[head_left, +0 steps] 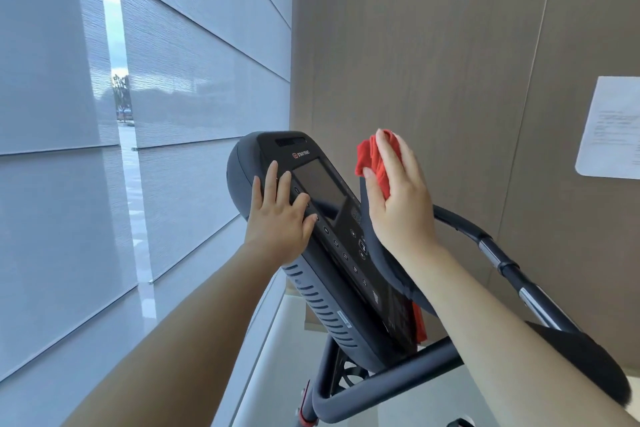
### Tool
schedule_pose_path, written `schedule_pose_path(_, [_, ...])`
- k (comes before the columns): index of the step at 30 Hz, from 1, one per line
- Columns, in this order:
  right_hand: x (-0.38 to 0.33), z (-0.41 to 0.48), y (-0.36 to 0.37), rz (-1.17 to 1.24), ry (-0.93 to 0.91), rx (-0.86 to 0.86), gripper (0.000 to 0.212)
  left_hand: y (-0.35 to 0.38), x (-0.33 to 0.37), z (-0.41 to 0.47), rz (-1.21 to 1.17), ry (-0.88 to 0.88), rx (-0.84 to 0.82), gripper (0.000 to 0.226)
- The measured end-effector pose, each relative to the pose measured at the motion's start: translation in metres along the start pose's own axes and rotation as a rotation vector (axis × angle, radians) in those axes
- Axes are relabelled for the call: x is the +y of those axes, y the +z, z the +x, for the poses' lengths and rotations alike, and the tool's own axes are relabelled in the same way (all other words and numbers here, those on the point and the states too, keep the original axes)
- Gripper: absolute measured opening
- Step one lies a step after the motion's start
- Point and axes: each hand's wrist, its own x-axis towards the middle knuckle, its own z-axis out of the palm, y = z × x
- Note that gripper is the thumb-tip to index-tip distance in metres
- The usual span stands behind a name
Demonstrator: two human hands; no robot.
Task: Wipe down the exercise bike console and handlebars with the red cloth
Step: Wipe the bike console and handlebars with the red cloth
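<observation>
The dark grey exercise bike console [329,253] tilts across the middle of the view, with a dark screen [320,182] and rows of small buttons. My left hand [282,215] lies flat with spread fingers on the console's left side, next to the screen. My right hand [398,198] presses a bunched red cloth [372,159] against the console's upper right edge. The black and chrome handlebar [502,260] curves out from behind my right hand toward the lower right. Another bar [391,381] runs below the console.
Tall windows with grey roller blinds [156,80] fill the left side. A beige panelled wall [433,45] stands close behind the bike, with a white paper notice [613,128] stuck on it at the right. Pale floor shows under the bike frame.
</observation>
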Motion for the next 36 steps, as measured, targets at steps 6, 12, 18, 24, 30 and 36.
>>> schedule_pose_path(6, [0.011, -0.046, -0.007, 0.038, 0.008, -0.064, 0.051, -0.001, 0.001, -0.001, -0.030, 0.009, 0.040, 0.042])
schedule_pose_path(12, [0.009, -0.012, -0.017, 0.064, -0.008, -0.069, 0.052, -0.002, 0.001, -0.001, -0.013, 0.004, 0.013, 0.043])
schedule_pose_path(18, [0.003, -0.019, -0.001, -0.045, -0.018, -0.047, 0.051, -0.001, 0.000, -0.001, -0.002, 0.007, 0.009, 0.043])
schedule_pose_path(24, [0.013, -0.070, -0.014, -0.059, -0.042, -0.178, 0.052, -0.002, 0.001, -0.001, 0.000, 0.004, 0.006, 0.044])
schedule_pose_path(30, [0.016, -0.050, -0.028, -0.047, -0.051, -0.171, 0.051, -0.003, 0.001, -0.001, 0.016, 0.004, -0.009, 0.045])
schedule_pose_path(36, [0.003, -0.049, -0.006, -0.087, 0.005, -0.139, 0.055, -0.001, 0.000, 0.000, -0.009, 0.010, 0.006, 0.043])
